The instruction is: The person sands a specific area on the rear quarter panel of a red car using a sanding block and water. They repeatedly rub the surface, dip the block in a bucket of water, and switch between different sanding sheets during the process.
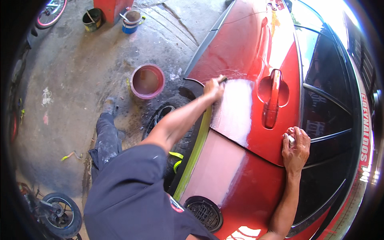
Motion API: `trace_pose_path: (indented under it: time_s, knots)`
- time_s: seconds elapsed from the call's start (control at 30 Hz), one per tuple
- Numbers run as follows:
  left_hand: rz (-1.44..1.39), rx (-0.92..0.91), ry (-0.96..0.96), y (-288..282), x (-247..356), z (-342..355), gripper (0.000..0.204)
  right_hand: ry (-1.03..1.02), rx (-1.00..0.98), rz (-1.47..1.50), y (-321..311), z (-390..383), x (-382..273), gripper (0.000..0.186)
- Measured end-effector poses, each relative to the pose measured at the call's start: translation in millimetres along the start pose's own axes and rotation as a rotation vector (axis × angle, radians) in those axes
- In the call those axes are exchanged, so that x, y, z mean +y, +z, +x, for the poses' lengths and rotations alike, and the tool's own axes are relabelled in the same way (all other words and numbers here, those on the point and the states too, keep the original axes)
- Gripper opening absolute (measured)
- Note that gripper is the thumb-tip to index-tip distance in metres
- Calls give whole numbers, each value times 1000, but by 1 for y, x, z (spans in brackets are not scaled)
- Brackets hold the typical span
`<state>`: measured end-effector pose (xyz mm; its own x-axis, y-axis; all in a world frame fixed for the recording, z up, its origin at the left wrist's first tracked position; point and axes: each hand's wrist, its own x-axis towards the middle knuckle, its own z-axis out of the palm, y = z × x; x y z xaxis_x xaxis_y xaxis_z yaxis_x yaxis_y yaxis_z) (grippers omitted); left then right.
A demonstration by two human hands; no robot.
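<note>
My left hand (pixel 214 89) is closed on a small dark piece (pixel 223 79), whose kind I cannot make out. It is at the upper edge of a whitish, dull patch (pixel 234 106) on the red car door (pixel 262 52). Below the door seam, a pinkish patch (pixel 214 166) covers part of the rear panel. My right hand (pixel 296 150) rests by the window edge near the rear of the door, its fingers curled around a small white piece (pixel 291 139). Between my hands lies the red door handle (pixel 274 98).
A pink bucket of murky water (pixel 148 81) stands on the concrete floor beside the wheel (pixel 182 138). Farther off are a dark bucket (pixel 92 20) and a blue can (pixel 131 22). A round black grille (pixel 204 214) sits low on the panel. A motorbike wheel (pixel 60 215) shows at lower left.
</note>
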<state>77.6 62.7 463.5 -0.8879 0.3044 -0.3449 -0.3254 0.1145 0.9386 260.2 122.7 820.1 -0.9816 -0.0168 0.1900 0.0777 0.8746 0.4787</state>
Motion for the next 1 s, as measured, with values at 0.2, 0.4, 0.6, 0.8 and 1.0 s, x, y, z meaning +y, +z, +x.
trace_pose_path:
  time_s: [0.2, 0.4, 0.6, 0.8, 1.0]
  knots:
    - [-62, -54, 445, 5, -3, -129, 38, 75, -68, -43, 2, -24, 9, 39]
    - [-91, -5, 180, -1, -4, -7, 43, 2, -6, -17, -1, 5, 1, 38]
    - [-60, -159, 789, -18, -17, -178, 55, 86, -72, -59, -1, -21, 9, 38]
    - [-82, -116, 465, 3, 56, -15, 50, -5, 5, -36, 1, -2, 2, 39]
    - [18, -238, 924, -17, 4, -183, 56, 65, -50, -37, 0, -23, 10, 40]
